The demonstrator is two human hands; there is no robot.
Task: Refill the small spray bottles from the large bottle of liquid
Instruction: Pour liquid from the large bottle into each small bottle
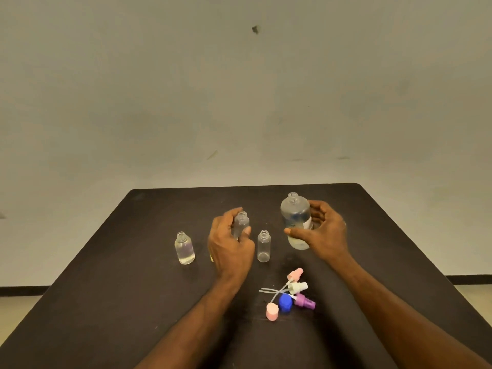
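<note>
The large bottle (pixel 296 221) stands uncapped toward the far right of the dark table (pixel 106 262), clear, with a label and liquid low in it — the right hand (pixel 323 233) curls round its side, thumb in front, fingers behind. Left of the large bottle the left hand (pixel 230 243) grips a small clear bottle (pixel 241 222), open-necked. Between that hand and the large bottle stands another small bottle (pixel 263 246); a third (pixel 184 248) stands farther left. Nearer than the large bottle lie spray tops (pixel 298 287), a blue cap (pixel 285 303) and a pink cap (pixel 272 312).
</note>
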